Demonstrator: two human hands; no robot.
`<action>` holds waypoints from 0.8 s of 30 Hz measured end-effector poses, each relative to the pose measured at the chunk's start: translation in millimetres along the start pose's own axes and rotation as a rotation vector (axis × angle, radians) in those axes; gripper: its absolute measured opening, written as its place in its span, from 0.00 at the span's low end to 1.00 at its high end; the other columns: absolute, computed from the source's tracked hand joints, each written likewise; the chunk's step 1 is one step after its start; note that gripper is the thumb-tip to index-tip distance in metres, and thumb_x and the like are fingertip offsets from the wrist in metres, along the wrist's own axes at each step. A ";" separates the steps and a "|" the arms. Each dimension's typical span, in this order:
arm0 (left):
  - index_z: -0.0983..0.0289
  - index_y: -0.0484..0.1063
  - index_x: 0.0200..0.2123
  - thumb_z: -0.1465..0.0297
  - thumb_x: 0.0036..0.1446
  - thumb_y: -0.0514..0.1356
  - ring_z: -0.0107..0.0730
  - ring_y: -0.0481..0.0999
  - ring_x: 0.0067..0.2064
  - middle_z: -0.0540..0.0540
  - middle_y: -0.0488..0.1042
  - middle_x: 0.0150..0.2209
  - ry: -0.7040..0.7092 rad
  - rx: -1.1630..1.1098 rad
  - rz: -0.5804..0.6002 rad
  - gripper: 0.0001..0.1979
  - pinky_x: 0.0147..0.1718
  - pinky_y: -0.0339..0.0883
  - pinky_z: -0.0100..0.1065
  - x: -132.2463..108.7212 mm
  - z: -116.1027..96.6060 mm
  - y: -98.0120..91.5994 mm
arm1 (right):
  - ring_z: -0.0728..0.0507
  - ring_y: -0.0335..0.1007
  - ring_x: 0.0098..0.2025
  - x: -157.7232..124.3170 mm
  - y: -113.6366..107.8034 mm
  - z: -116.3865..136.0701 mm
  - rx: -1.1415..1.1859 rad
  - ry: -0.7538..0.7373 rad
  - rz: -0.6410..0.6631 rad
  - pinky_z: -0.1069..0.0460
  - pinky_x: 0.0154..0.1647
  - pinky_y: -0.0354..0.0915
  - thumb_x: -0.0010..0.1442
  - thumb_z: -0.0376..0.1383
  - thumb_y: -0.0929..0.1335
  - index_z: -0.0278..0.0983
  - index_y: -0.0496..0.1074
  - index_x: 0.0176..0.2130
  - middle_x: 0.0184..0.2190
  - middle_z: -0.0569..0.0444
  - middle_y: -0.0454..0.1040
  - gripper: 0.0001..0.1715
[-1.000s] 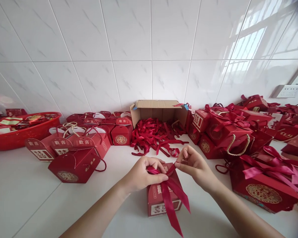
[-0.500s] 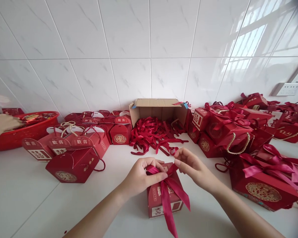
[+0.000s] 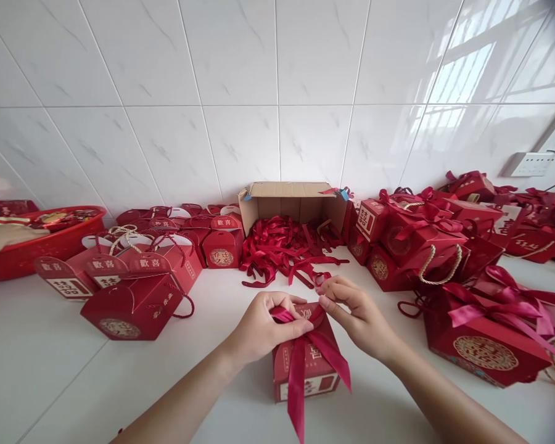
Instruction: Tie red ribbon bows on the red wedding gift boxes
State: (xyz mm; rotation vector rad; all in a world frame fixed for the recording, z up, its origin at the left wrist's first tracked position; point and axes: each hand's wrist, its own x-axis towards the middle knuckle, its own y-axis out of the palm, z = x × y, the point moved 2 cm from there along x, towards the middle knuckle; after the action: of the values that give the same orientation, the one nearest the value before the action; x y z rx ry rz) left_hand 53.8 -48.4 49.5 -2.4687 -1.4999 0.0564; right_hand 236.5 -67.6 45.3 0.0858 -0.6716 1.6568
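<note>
A small red gift box (image 3: 305, 373) with gold and white print stands on the white table in front of me. Over its top lies a dark red satin ribbon (image 3: 296, 382), its two tails hanging down the near side. My left hand (image 3: 271, 324) is closed on the ribbon at the top of the box, thumb pressed across the knot area. At the box's upper right, my right hand (image 3: 356, 314) pinches another part of the ribbon between thumb and fingertips. The knot itself is partly hidden by my left fingers.
A cardboard box (image 3: 296, 191) on its side spills loose red ribbons (image 3: 277, 246). Handled red boxes (image 3: 124, 308) stand at left, beribboned ones (image 3: 485, 351) at right. Another person's hand (image 3: 9, 240) reaches into a red basin (image 3: 50, 246) at far left.
My right hand has shifted slightly left, toward the box, with its pinch on the ribbon kept. The left hand holds its place. The other person's hand has moved lower into the basin.
</note>
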 end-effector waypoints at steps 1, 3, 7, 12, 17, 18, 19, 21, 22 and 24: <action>0.64 0.70 0.21 0.68 0.45 0.69 0.45 0.74 0.52 0.60 0.79 0.39 0.002 -0.004 0.005 0.11 0.49 0.67 0.39 -0.1 -0.4 -0.1 | 0.46 0.60 0.33 -0.1 -0.5 -0.6 -0.002 -0.014 -0.010 0.50 0.35 0.59 0.64 0.42 0.62 0.37 0.60 0.24 0.30 0.52 0.64 0.18; 0.64 0.69 0.20 0.69 0.45 0.68 0.45 0.74 0.52 0.60 0.79 0.39 0.007 0.003 0.009 0.11 0.49 0.68 0.39 -0.7 -1.1 -0.6 | 0.46 0.60 0.32 -0.3 -1.7 -2.0 -0.018 -0.031 -0.014 0.50 0.33 0.58 0.64 0.41 0.62 0.38 0.58 0.23 0.29 0.52 0.64 0.19; 0.64 0.68 0.20 0.69 0.44 0.69 0.47 0.73 0.53 0.59 0.79 0.40 0.014 0.020 0.017 0.12 0.48 0.68 0.39 -2.1 -0.7 -1.7 | 0.46 0.58 0.30 0.2 -3.2 -2.7 -0.044 -0.030 0.000 0.51 0.30 0.56 0.64 0.40 0.62 0.38 0.55 0.22 0.27 0.52 0.64 0.20; 0.63 0.67 0.20 0.69 0.44 0.69 0.47 0.73 0.53 0.57 0.79 0.35 0.015 -0.040 0.037 0.13 0.49 0.66 0.41 -0.4 1.5 -4.6 | 0.46 0.59 0.31 -0.1 -2.6 1.5 -0.056 -0.030 0.023 0.50 0.31 0.57 0.64 0.41 0.61 0.38 0.53 0.22 0.28 0.52 0.64 0.21; 0.64 0.70 0.24 0.69 0.44 0.69 0.45 0.73 0.51 0.58 0.78 0.37 -0.001 -0.076 0.122 0.10 0.50 0.64 0.41 1.2 -1.4 -11.0 | 0.45 0.62 0.33 -2.2 -5.0 1.7 -0.015 0.013 0.115 0.49 0.35 0.60 0.65 0.44 0.60 0.38 0.59 0.25 0.30 0.52 0.67 0.19; 0.64 0.71 0.25 0.68 0.46 0.69 0.44 0.73 0.51 0.58 0.78 0.38 -0.003 -0.093 0.144 0.09 0.51 0.64 0.41 0.9 -2.7 -12.2 | 0.44 0.63 0.35 -2.3 -5.6 1.1 0.019 0.051 0.148 0.48 0.36 0.61 0.65 0.46 0.60 0.38 0.62 0.27 0.31 0.51 0.68 0.19; 0.64 0.71 0.25 0.68 0.48 0.67 0.43 0.73 0.51 0.58 0.78 0.38 -0.008 -0.119 0.160 0.09 0.51 0.63 0.41 0.5 -4.0 -13.4 | 0.44 0.65 0.36 -2.2 -6.3 0.6 0.066 0.101 0.168 0.48 0.38 0.62 0.65 0.47 0.59 0.38 0.64 0.31 0.33 0.51 0.69 0.18; 0.64 0.70 0.25 0.67 0.52 0.64 0.42 0.74 0.48 0.57 0.77 0.36 -0.026 -0.168 0.186 0.09 0.51 0.63 0.41 -0.4 -6.2 -14.9 | 0.43 0.68 0.40 -1.5 -8.0 1.2 0.191 0.202 0.150 0.46 0.43 0.64 0.66 0.50 0.56 0.38 0.67 0.40 0.39 0.50 0.71 0.21; 0.64 0.71 0.26 0.66 0.54 0.63 0.41 0.74 0.47 0.57 0.77 0.36 -0.034 -0.179 0.199 0.09 0.49 0.63 0.40 -0.9 -7.1 -15.3 | 0.42 0.69 0.42 -0.8 -8.8 2.8 0.237 0.232 0.124 0.45 0.46 0.64 0.66 0.50 0.55 0.39 0.66 0.44 0.42 0.49 0.71 0.22; 0.64 0.72 0.28 0.65 0.55 0.61 0.40 0.74 0.44 0.57 0.77 0.37 -0.030 -0.178 0.218 0.08 0.47 0.64 0.38 -1.6 -8.3 -15.6 | 0.41 0.68 0.48 1.1 -9.4 9.6 0.229 0.214 0.083 0.44 0.49 0.63 0.66 0.51 0.56 0.40 0.67 0.46 0.46 0.48 0.70 0.22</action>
State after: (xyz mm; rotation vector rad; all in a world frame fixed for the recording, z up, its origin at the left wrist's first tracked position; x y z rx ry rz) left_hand 40.8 -44.5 61.0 -2.7764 -1.2913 -0.0006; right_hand 241.9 -70.8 57.2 0.0441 -0.3261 1.7879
